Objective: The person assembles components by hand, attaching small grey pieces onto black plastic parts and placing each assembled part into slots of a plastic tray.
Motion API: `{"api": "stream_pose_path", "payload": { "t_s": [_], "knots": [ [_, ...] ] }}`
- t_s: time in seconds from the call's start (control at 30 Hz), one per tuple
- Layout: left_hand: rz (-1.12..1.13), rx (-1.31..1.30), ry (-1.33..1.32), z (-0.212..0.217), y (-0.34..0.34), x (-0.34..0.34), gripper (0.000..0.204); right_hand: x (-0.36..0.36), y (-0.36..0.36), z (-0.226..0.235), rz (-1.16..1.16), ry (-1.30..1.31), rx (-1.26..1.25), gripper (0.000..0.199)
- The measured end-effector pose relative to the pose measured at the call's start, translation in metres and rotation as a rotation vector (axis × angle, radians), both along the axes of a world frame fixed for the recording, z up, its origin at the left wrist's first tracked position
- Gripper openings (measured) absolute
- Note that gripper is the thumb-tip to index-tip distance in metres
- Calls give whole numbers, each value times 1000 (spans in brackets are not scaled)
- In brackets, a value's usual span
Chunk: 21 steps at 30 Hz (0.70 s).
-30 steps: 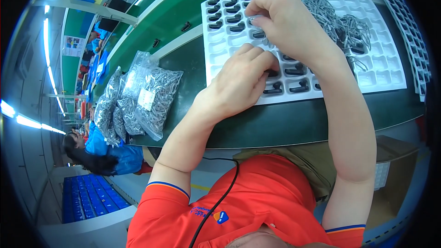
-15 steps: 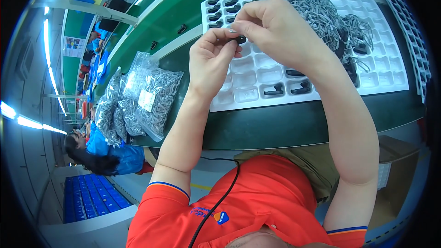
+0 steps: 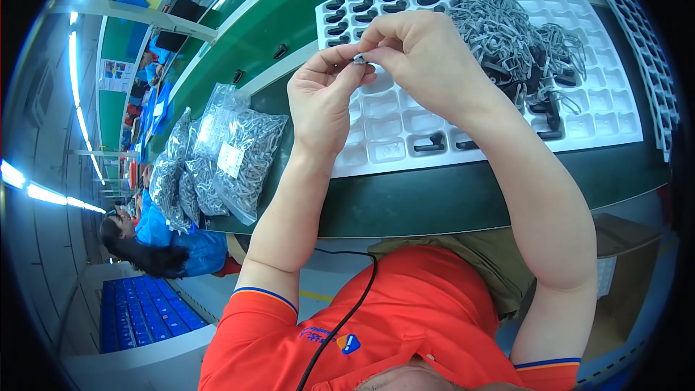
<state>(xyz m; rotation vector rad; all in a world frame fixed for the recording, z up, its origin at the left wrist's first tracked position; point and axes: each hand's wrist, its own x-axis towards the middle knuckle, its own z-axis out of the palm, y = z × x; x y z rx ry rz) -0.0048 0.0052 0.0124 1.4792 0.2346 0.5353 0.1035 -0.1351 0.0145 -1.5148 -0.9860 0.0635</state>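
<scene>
My left hand [image 3: 321, 105] and my right hand [image 3: 428, 65] meet over the near left part of a white moulded tray [image 3: 385, 127]. Between the left thumb and forefinger sits a small black part [image 3: 359, 60] with a pale, shiny spot, largely covered by the fingers. The right thumb and forefinger pinch at the same piece from the right; what exactly they grip is hidden. Several black clip-like parts [image 3: 427, 143] lie in the tray's pockets. A heap of grey looped straps [image 3: 499, 29] rests on the tray beyond my right hand.
Clear plastic bags [image 3: 250, 148] full of grey straps stand left of the tray on the dark green bench [image 3: 420, 203]. Two loose black parts [image 3: 280, 51] lie farther back. Another white tray [image 3: 644, 51] leans at the right. A person in blue [image 3: 181, 246] is at the left.
Both hands have shifted slightly left. The black part's end, which stuck out to the right of the left fingertips, is now mostly covered, and the right fingertips have closed in on it.
</scene>
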Motion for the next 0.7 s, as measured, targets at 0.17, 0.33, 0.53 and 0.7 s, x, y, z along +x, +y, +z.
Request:
{"api": "stream_pose_path", "payload": {
  "t_s": [0.17, 0.33, 0.53, 0.7],
  "knots": [
    [0, 24, -26, 3, -6, 1, 25, 2, -1, 1, -57, -71, -27, 8],
    [-24, 50, -39, 1, -5, 2, 24, 5, 0, -1, -76, -89, -38, 8],
    [-47, 57, -48, 0, -2, 4, 21, 7, -5, 5, -76, -111, -92, 8],
    [-45, 63, -5, 4, 7, -5, 19, 9, -4, 7, -8, 2, -77, 12]
  ]
}}
